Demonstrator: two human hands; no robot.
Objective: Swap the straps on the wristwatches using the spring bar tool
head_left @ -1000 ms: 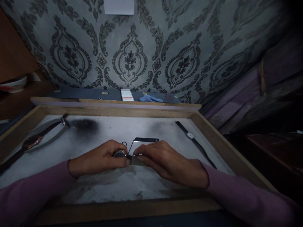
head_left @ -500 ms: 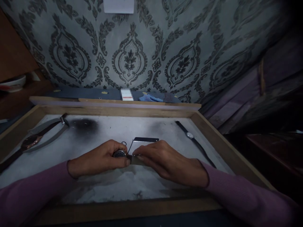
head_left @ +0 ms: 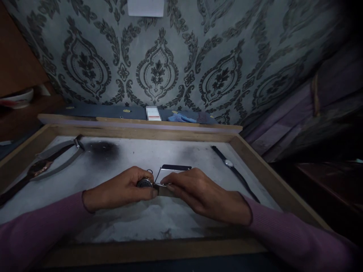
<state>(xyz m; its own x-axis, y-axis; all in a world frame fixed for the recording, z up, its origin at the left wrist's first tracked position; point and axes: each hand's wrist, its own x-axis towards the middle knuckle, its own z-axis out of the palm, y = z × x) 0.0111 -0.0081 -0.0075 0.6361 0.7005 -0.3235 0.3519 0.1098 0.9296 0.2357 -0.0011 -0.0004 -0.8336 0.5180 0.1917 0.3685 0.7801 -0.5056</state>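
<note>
My left hand (head_left: 124, 190) is closed around a wristwatch (head_left: 145, 183) with a round metal case, thumb and fingers on either side. A dark strap-like band (head_left: 166, 191) runs from it toward my right hand (head_left: 198, 192). Those right fingers pinch a slim shiny metal tool (head_left: 161, 184), its tip close to the watch; most of it is hidden by the fingers. Just behind lies a flat light piece with a dark edge (head_left: 176, 167), partly covered by the right hand. A small dark ring (head_left: 149, 171) shows beyond the left thumb.
A shallow wooden tray (head_left: 159, 135) with a pale floor surrounds the work. Inside it, a brown-strapped watch (head_left: 39, 168) and a grey strap (head_left: 70, 160) lie left, a thin black-strapped watch (head_left: 229, 163) right. A blue cloth (head_left: 181, 118) sits behind the rim.
The metal tool in my right fingers shows more plainly and has tilted slightly away from the band. My left hand keeps its hold on the watch. The view has shifted slightly.
</note>
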